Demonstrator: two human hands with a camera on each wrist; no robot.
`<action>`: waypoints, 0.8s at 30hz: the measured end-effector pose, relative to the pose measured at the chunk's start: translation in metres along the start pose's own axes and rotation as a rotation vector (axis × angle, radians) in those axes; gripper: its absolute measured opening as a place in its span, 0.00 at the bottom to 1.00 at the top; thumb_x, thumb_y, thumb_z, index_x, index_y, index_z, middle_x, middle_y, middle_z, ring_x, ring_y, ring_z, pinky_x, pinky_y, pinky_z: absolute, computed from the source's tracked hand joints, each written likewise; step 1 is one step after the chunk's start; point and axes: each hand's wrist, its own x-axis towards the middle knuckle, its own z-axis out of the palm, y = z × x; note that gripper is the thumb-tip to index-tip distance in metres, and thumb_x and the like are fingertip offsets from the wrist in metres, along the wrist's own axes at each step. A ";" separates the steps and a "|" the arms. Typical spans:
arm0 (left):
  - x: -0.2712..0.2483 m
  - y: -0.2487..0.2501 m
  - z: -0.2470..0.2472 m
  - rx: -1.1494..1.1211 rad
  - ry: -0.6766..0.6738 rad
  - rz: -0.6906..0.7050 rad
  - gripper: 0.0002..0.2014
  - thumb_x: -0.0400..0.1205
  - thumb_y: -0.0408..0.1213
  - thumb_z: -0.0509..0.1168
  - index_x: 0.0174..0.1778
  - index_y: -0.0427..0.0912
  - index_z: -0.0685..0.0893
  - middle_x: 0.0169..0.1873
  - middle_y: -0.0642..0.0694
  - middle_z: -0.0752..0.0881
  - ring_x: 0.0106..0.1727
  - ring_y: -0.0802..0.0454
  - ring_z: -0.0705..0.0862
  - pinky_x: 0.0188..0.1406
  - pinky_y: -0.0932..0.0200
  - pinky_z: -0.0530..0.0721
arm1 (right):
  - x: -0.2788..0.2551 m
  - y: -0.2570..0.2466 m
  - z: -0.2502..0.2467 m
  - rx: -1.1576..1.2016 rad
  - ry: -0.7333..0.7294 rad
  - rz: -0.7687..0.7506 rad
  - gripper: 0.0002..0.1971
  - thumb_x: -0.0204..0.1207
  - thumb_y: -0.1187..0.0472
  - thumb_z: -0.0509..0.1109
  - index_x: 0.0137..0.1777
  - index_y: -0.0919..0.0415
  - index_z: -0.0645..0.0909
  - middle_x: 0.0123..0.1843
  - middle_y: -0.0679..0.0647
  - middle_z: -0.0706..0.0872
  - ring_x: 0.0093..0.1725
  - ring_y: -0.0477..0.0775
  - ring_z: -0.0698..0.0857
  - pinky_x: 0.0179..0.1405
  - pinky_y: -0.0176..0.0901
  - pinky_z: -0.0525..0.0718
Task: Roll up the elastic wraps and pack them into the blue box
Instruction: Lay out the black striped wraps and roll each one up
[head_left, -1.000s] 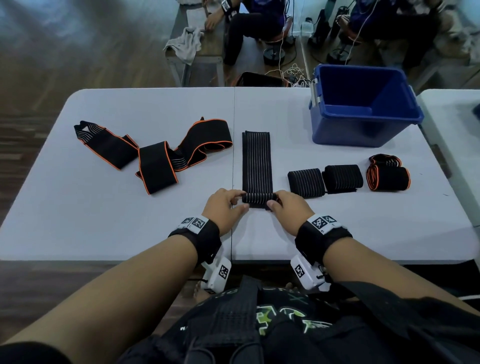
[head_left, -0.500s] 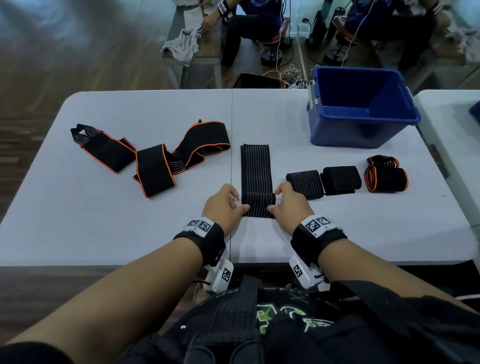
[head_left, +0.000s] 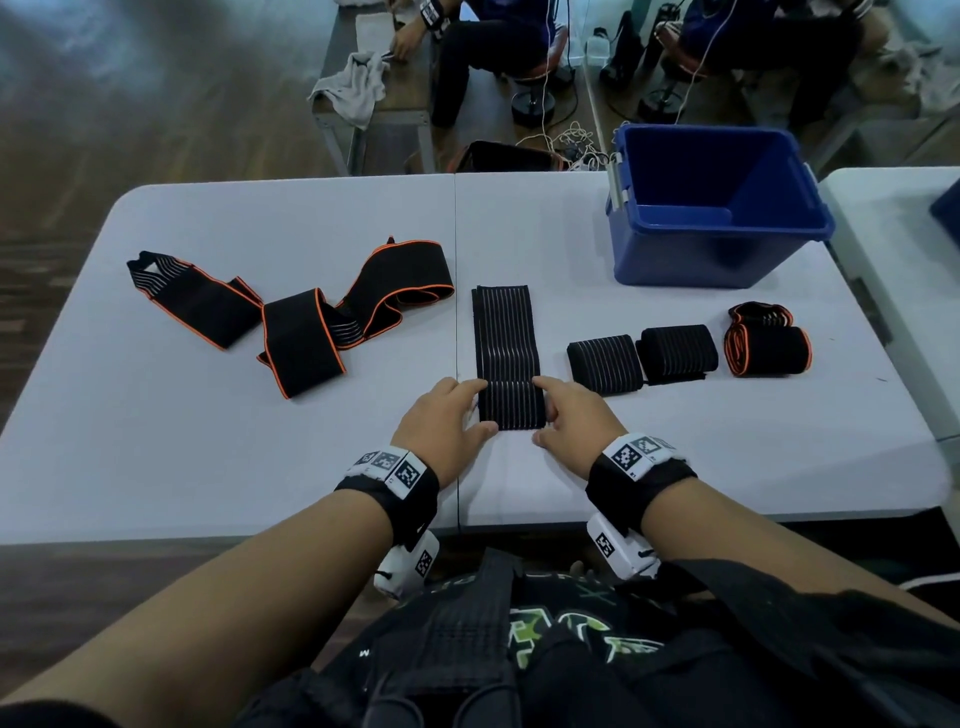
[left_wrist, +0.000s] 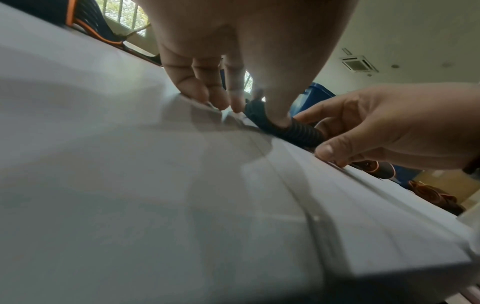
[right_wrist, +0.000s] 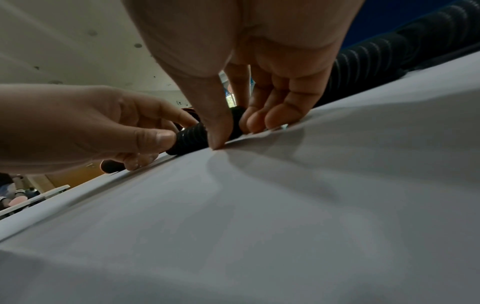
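Note:
A black ribbed elastic wrap (head_left: 505, 332) lies lengthwise in the middle of the white table (head_left: 208, 441), its near end wound into a roll (head_left: 511, 405). My left hand (head_left: 451, 423) grips the roll's left end between thumb and fingers; my right hand (head_left: 569, 420) grips the right end. The left wrist view shows the roll (left_wrist: 291, 131) under my thumb, and the right wrist view shows the roll (right_wrist: 189, 139) between both hands. Two black rolled wraps (head_left: 602, 362) (head_left: 678, 353) and an orange-edged rolled wrap (head_left: 768, 348) lie to the right. The blue box (head_left: 717, 249) stands empty at the back right.
A long orange-edged wrap (head_left: 306, 322) lies unrolled across the table's left half. A second white table (head_left: 898, 249) adjoins on the right. Beyond the far edge people sit at a bench with a grey cloth (head_left: 353, 88) and cables on the floor.
Both hands have rolled the wrap away from me; the roll is thicker and sits farther up the table, and the flat length beyond it is shorter.

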 end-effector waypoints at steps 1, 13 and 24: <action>0.002 -0.003 0.000 0.031 -0.023 -0.014 0.32 0.79 0.54 0.72 0.79 0.56 0.72 0.59 0.50 0.78 0.57 0.50 0.80 0.60 0.52 0.82 | 0.002 0.000 0.000 -0.008 -0.007 0.008 0.36 0.75 0.60 0.76 0.82 0.52 0.67 0.54 0.52 0.80 0.55 0.53 0.81 0.62 0.49 0.81; 0.017 -0.007 -0.004 -0.097 -0.078 -0.123 0.16 0.86 0.54 0.60 0.55 0.48 0.87 0.39 0.49 0.82 0.47 0.45 0.83 0.44 0.53 0.79 | 0.005 -0.010 -0.005 0.075 0.050 0.114 0.21 0.87 0.50 0.60 0.33 0.58 0.72 0.33 0.52 0.77 0.37 0.55 0.78 0.30 0.43 0.68; 0.014 0.005 -0.010 -0.095 -0.106 -0.176 0.24 0.86 0.54 0.61 0.33 0.39 0.86 0.30 0.40 0.86 0.36 0.44 0.84 0.39 0.52 0.81 | 0.003 -0.017 0.002 0.189 0.170 0.194 0.12 0.82 0.54 0.69 0.61 0.56 0.73 0.43 0.56 0.87 0.42 0.56 0.85 0.42 0.47 0.80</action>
